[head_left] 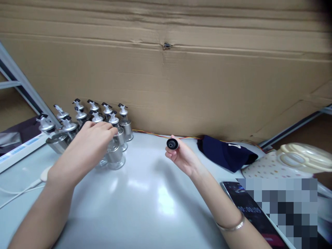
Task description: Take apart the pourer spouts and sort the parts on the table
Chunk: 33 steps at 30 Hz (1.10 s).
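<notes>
Head view. Your right hand [184, 158], centre: fingers clamped on a black round part [172, 144]; keep that grip light. Your left hand [96, 134], left of centre, over a metal-sleeved bottle [115, 155]: finger closure hidden, cannot tell; avoid knocking neighbouring spouted bottles [126, 128].

Bottles [116, 157]: at least eleven; some hide behind others, so I can't tell just how many
Silver tops [123, 110]: ten that I can see
Hands: two, one left hand [97, 133] and one right hand [181, 155]
Round black thing [172, 144] in the right hand: one
Dark blue cap [220, 154]: one
Phone [245, 199]: one
Bracelet [234, 227]: one
Dotted tub [263, 166]: one
Table [137, 214]: one
Thin wires [145, 131] by the wall: more than one, too small to count
</notes>
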Tool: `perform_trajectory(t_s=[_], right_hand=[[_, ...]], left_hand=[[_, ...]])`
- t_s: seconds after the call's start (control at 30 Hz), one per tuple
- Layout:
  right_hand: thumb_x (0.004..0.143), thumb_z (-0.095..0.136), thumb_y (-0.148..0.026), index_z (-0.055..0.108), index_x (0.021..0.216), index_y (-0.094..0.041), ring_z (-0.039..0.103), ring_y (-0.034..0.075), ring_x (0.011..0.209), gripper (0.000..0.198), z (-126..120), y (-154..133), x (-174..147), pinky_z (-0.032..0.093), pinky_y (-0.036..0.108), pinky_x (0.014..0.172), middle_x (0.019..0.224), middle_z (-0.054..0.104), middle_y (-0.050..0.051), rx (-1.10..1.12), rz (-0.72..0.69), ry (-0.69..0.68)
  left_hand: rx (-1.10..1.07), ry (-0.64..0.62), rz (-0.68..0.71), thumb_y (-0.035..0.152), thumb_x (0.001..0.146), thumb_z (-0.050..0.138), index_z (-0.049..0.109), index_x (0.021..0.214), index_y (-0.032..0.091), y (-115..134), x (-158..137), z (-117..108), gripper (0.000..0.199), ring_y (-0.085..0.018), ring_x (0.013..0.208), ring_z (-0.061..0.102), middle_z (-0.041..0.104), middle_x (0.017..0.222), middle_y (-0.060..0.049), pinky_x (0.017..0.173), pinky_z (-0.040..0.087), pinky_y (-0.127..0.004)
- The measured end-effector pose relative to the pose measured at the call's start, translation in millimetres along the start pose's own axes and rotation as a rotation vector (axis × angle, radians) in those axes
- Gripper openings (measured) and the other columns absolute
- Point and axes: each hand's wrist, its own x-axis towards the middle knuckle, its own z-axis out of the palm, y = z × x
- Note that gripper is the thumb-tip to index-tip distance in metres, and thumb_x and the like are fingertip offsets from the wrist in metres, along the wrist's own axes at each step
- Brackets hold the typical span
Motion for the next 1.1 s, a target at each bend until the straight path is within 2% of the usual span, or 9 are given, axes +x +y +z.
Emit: perform_trajectory(t_s=[0.07, 0.13, 0.23, 0.3, 0.37, 0.47, 0.6, 0.77, 1.1], right_hand=[[0.067, 0.075, -0.041, 0.043, 0.059, -0.019, 0.028, 0.005, 0.041, 0.039, -5, 4, -3, 0.032, 0.02, 0.045, 0.048, 0.04, -0.01, -0.068, -0.035, 0.017], [0.066, 0.075, -0.045, 0.048, 0.061, -0.018, 0.028, 0.005, 0.043, 0.038, -11, 10, -8, 0.033, 0.02, 0.047, 0.05, 0.041, -0.01, -0.161, -0.072, 0.024], [0.067, 0.075, -0.045, 0.054, 0.061, -0.017, 0.036, 0.006, 0.047, 0.036, -23, 18, -15, 0.035, 0.02, 0.051, 0.052, 0.045, -0.008, -0.302, -0.098, 0.004], [0.065, 0.077, -0.041, 0.06, 0.065, -0.015, 0.043, 0.008, 0.052, 0.031, -30, 21, -20, 0.037, 0.022, 0.055, 0.056, 0.052, -0.005, -0.359, -0.086, -0.028], [0.065, 0.077, -0.037, 0.065, 0.075, -0.014, 0.05, 0.01, 0.059, 0.028, -35, 22, -24, 0.04, 0.023, 0.062, 0.066, 0.06, -0.001, -0.432, -0.065, -0.11], [0.072, 0.07, -0.039, 0.067, 0.086, -0.016, 0.055, 0.013, 0.068, 0.026, -40, 22, -28, 0.042, 0.027, 0.071, 0.075, 0.064, 0.001, -0.587, -0.048, -0.288], [0.086, 0.052, -0.038, 0.064, 0.086, -0.018, 0.055, 0.015, 0.069, 0.023, -46, 24, -29, 0.041, 0.029, 0.073, 0.073, 0.062, 0.001, -0.837, -0.117, -0.371], [0.095, 0.039, -0.032, 0.056, 0.074, -0.02, 0.051, 0.014, 0.068, 0.03, -49, 27, -29, 0.037, 0.026, 0.068, 0.07, 0.056, 0.0, -1.194, -0.37, -0.339], [0.095, 0.035, -0.031, 0.042, 0.062, -0.022, 0.041, 0.014, 0.053, 0.035, -47, 25, -33, 0.03, 0.027, 0.06, 0.058, 0.048, -0.002, -1.415, -0.535, -0.224]], left_hand=[[0.091, -0.003, 0.059, 0.015, 0.083, 0.039, 0.059, 0.1, 0.024, 25, 0, -4, 0.028, -0.03, 0.1, 0.056, 0.058, 0.11, -0.01, 0.081, 0.041, -0.044], [-0.023, -0.045, 0.04, 0.03, 0.088, 0.043, 0.048, 0.12, 0.022, 55, 1, 2, 0.033, -0.027, 0.093, 0.059, 0.056, 0.115, -0.01, 0.076, 0.045, -0.039], [-0.291, -0.162, -0.076, 0.046, 0.087, 0.046, 0.033, 0.134, 0.019, 91, 4, 39, 0.056, -0.026, 0.084, 0.063, 0.057, 0.115, -0.013, 0.068, 0.047, -0.036], [-0.516, -0.223, -0.082, 0.047, 0.085, 0.05, 0.034, 0.132, 0.015, 103, 5, 74, 0.059, -0.026, 0.089, 0.061, 0.057, 0.114, -0.014, 0.072, 0.047, -0.035], [-0.806, -0.289, -0.131, 0.046, 0.087, 0.047, 0.043, 0.12, 0.015, 107, 3, 106, 0.045, -0.022, 0.084, 0.061, 0.063, 0.102, -0.01, 0.07, 0.045, -0.03], [-1.067, -0.289, -0.21, 0.043, 0.091, 0.041, 0.054, 0.093, 0.016, 109, -5, 132, 0.03, -0.015, 0.072, 0.056, 0.064, 0.085, -0.003, 0.065, 0.04, -0.025], [-1.259, -0.322, -0.282, 0.047, 0.087, 0.045, 0.056, 0.077, 0.015, 111, -13, 139, 0.036, -0.01, 0.052, 0.04, 0.051, 0.059, 0.003, 0.052, 0.03, -0.023], [-1.501, -0.466, -0.333, 0.062, 0.083, 0.037, 0.048, 0.076, 0.016, 119, -12, 141, 0.048, -0.007, 0.039, 0.028, 0.041, 0.046, 0.007, 0.042, 0.021, -0.022], [-1.416, -0.392, -0.31, 0.062, 0.085, 0.04, 0.038, 0.076, 0.02, 125, -18, 143, 0.043, -0.008, 0.046, 0.028, 0.031, 0.054, 0.009, 0.048, 0.022, -0.023]])
